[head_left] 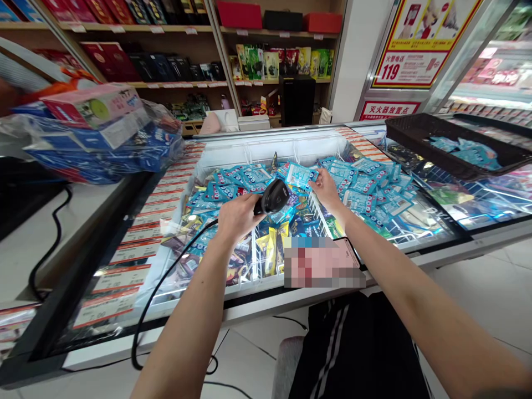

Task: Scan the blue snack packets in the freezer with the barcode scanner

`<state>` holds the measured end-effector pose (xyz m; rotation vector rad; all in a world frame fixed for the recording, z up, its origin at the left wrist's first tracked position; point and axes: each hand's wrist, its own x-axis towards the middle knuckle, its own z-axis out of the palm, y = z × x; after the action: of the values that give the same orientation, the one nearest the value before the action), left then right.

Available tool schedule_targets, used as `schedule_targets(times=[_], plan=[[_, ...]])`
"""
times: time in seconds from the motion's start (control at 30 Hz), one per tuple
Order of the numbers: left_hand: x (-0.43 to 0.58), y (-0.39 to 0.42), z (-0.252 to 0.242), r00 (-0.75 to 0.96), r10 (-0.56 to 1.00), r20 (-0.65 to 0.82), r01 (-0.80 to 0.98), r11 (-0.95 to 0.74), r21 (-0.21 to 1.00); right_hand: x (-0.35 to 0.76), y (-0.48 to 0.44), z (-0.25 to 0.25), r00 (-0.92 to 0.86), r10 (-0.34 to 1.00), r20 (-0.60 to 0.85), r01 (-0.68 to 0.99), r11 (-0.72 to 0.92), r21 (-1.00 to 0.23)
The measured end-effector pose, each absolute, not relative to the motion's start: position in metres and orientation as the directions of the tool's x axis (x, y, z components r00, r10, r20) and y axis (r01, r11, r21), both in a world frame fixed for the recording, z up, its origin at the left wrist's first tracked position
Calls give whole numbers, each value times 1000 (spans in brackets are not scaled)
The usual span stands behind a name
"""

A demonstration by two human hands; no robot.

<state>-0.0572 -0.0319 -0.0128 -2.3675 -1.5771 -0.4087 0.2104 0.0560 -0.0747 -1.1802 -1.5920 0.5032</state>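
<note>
My left hand (238,218) is closed round the handle of a black corded barcode scanner (274,196), its head aimed to the right. My right hand (327,189) pinches a light blue snack packet (300,175) just in front of the scanner. Both hands hover over a chest freezer (266,291) whose glass lid is covered with a heap of the same blue packets (366,185). The scanner's black cable (166,277) trails down to the floor on the left.
A phone with a blurred screen (324,261) lies on the freezer's front edge. A black plastic basket (453,145) with more blue packets sits at the right. A clear bag of boxed goods (95,133) rests at the left. Shelves of boxes stand behind.
</note>
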Motion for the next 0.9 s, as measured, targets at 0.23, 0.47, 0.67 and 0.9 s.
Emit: schedule_targets(times=[0.23,0.47,0.67,0.9], plan=[[-57,-32,-13,377,848,371,924,-373,-86,210,47,-65,-18,858,514,508,451,-734],[-59,-31,-13,382,850,363,922,-377,-87,209,48,-66,-18,857,515,661,397,-637],[-60,-32,-11,363,864,348,930,-362,-70,206,47,-68,102,802,588,793,291,-535],[-62,-31,-12,346,868,356,935,-350,-54,198,31,-56,-103,808,580,883,342,-320]])
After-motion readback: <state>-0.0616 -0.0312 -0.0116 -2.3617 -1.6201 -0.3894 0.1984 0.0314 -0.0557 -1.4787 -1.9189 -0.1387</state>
